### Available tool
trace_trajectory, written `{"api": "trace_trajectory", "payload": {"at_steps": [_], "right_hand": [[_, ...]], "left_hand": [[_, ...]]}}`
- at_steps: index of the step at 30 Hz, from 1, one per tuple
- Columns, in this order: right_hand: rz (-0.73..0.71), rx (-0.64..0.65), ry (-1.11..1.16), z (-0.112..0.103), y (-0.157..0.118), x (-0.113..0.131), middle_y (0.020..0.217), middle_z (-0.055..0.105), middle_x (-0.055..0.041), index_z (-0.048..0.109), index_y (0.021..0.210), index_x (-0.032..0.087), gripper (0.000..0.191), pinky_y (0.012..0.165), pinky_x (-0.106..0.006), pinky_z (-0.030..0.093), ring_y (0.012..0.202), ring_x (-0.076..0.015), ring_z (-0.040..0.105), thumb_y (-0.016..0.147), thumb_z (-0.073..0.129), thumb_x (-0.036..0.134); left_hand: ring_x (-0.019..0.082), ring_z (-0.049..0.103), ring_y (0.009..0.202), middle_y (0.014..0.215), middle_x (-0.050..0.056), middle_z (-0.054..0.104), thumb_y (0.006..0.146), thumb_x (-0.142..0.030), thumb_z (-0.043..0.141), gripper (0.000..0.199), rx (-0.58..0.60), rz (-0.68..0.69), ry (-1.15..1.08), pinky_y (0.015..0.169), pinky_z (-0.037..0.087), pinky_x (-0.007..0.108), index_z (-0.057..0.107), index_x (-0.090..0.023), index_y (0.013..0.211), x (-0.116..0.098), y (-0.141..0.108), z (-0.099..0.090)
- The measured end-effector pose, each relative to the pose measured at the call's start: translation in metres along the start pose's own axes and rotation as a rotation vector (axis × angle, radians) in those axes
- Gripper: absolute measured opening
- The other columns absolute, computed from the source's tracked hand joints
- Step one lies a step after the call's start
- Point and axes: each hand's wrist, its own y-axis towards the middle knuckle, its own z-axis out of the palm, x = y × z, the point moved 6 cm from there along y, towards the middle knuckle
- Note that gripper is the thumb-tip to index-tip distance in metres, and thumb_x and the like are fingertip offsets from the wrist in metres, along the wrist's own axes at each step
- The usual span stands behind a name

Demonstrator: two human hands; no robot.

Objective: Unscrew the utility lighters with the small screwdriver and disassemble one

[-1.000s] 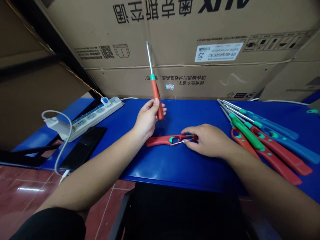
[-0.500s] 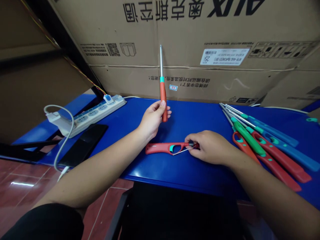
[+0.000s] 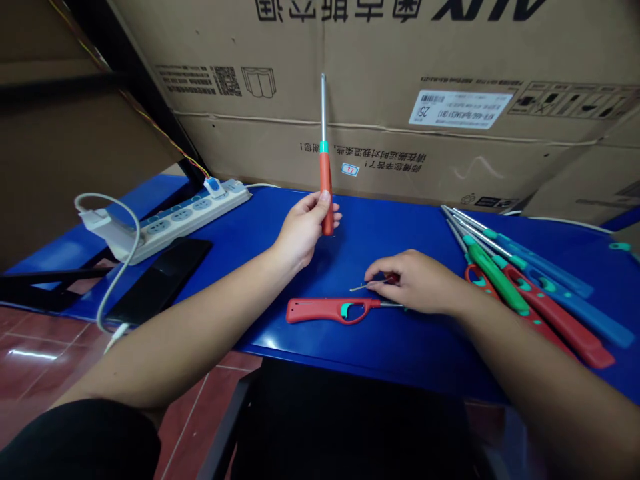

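Note:
Upright in my left hand (image 3: 307, 230) is an orange lighter (image 3: 325, 175) with a teal collar and a metal tube pointing up. My right hand (image 3: 415, 283) pinches a small screwdriver (image 3: 389, 279) with a dark red handle, its thin metal shaft pointing left. Below it, a red lighter (image 3: 320, 310) with a teal trigger lies flat on the blue table (image 3: 280, 340), its metal tube running under my right hand. Several lighters lie in a pile at the right, among them a green one (image 3: 500, 280), a blue one (image 3: 590, 303) and a red one (image 3: 565, 323).
A white power strip (image 3: 190, 220) with plugs and a white cable (image 3: 137, 233) is on the left, beside a black phone (image 3: 160, 280). A large cardboard box (image 3: 280, 147) stands along the back. A black chair (image 3: 300, 413) is at the front edge.
My right hand has lifted slightly with the screwdriver, whose shaft has moved up off the red lighter. The red lighter sits slightly lower in view. My left hand still holds the orange lighter.

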Motion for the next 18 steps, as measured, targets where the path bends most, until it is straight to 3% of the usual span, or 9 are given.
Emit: {"api": "trace_trajectory", "payload": {"at_steps": [3,8,13,18], "right_hand": [[-0.034,0.099,0.059,0.006,0.017,-0.003,0.083,0.073,0.0002,0.075,0.098,0.023,0.019,0.063,-0.025,0.04,0.065,-0.0118,0.059,0.085,0.065,0.033],[-0.057,0.209,0.05,0.013,0.035,-0.008,0.067,0.067,0.0028,0.073,0.083,0.02,0.016,0.057,-0.024,0.036,0.058,-0.0105,0.052,0.085,0.065,0.034],[-0.043,0.089,-0.016,0.01,0.072,-0.011,0.076,0.071,-0.0012,0.072,0.087,0.019,0.015,0.062,-0.026,0.037,0.065,-0.0127,0.056,0.086,0.063,0.03],[-0.022,-0.056,-0.045,0.004,0.111,-0.015,0.082,0.071,-0.0032,0.072,0.091,0.019,0.014,0.067,-0.026,0.038,0.071,-0.0139,0.058,0.086,0.064,0.029]], "left_hand": [[0.009,0.065,0.063,0.078,0.001,0.069,0.095,-0.028,0.061,0.014,-0.036,0.021,-0.035,0.061,0.054,0.021,0.063,-0.015,0.087,-0.007,0.006,-0.006],[0.009,0.065,0.06,0.075,0.0,0.067,0.092,-0.027,0.065,0.013,-0.107,0.057,-0.1,0.059,0.053,0.021,0.061,-0.016,0.088,-0.021,0.017,-0.018],[0.01,0.065,0.059,0.075,0.0,0.068,0.095,-0.027,0.061,0.012,-0.127,0.061,-0.15,0.06,0.053,0.022,0.061,-0.016,0.092,-0.028,0.023,-0.027],[0.011,0.067,0.061,0.076,0.003,0.07,0.1,-0.029,0.049,0.022,-0.066,0.043,-0.207,0.063,0.055,0.024,0.063,-0.013,0.102,-0.03,0.025,-0.027]]}}
